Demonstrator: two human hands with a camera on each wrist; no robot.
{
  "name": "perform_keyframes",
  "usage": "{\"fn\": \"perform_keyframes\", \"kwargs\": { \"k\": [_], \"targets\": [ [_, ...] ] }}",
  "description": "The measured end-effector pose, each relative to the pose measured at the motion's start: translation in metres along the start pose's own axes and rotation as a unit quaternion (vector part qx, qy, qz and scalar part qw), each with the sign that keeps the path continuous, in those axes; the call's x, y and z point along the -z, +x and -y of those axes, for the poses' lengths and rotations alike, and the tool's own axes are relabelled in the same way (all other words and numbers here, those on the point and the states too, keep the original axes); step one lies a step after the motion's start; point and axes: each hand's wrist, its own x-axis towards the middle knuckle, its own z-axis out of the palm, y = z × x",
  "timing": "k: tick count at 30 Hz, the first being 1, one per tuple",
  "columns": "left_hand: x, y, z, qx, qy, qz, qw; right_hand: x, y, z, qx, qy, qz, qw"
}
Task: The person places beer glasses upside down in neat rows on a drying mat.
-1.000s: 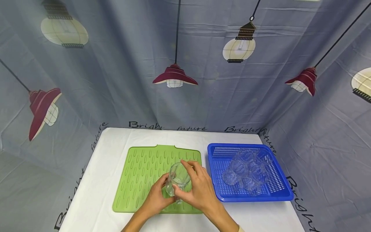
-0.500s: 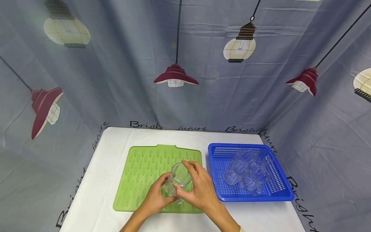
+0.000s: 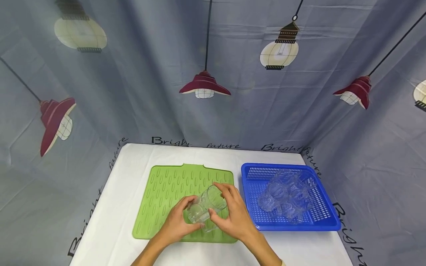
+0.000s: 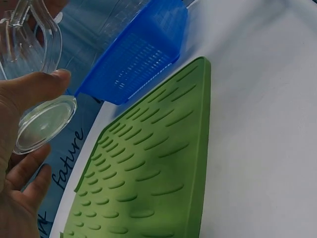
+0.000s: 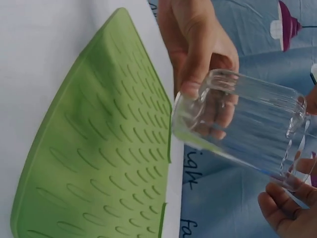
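Both hands hold a clear glass mug (image 3: 207, 205) over the green ridged mat (image 3: 163, 195). It is tilted, its rim towards the right hand and its base towards the left. My left hand (image 3: 175, 224) grips the base end between thumb and fingers. At the rim end, the right hand (image 3: 235, 215) holds the mug with thumb and fingers spread across it. The left wrist view shows the thick round base (image 4: 45, 124) and a looped handle (image 4: 53, 42). Seen from the right wrist, the mug body (image 5: 252, 131) stretches between the two hands.
A blue plastic basket (image 3: 291, 228) right of the mat holds several clear glass mugs (image 3: 283, 195) heaped together. Mat and basket stand on a white-covered table (image 3: 110, 218). Behind it hangs a grey-blue curtain (image 3: 149, 92) with printed lamps.
The mug has tipped over further, its base swinging left and up into clearer sight. Both hands keep their hold and have drawn slightly apart. The head view has shifted a little.
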Motion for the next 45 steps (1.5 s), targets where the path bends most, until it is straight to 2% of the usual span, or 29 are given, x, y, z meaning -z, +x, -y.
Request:
{"fn": "perform_keyframes", "kwargs": {
  "k": [11,22,32,39,45],
  "targets": [
    [0.020,-0.001,-0.002,-0.028,0.046,-0.005,0.9985,-0.001,-0.006,-0.019,-0.001,0.060,0.036,0.9976],
    [0.024,-0.004,-0.003,-0.023,0.032,0.007,0.9992,-0.007,-0.012,-0.029,-0.047,0.124,0.051,0.9899],
    [0.023,-0.004,-0.007,-0.052,0.011,0.005,0.9986,-0.009,-0.019,-0.040,-0.083,0.190,0.059,0.9765],
    [0.021,-0.006,-0.003,-0.067,-0.005,-0.009,0.9977,-0.016,-0.024,-0.049,-0.105,0.191,0.052,0.9745],
    [0.022,-0.007,-0.007,-0.090,-0.009,-0.046,0.9948,-0.018,-0.026,-0.051,-0.116,0.207,0.052,0.9702]
  ]
}}
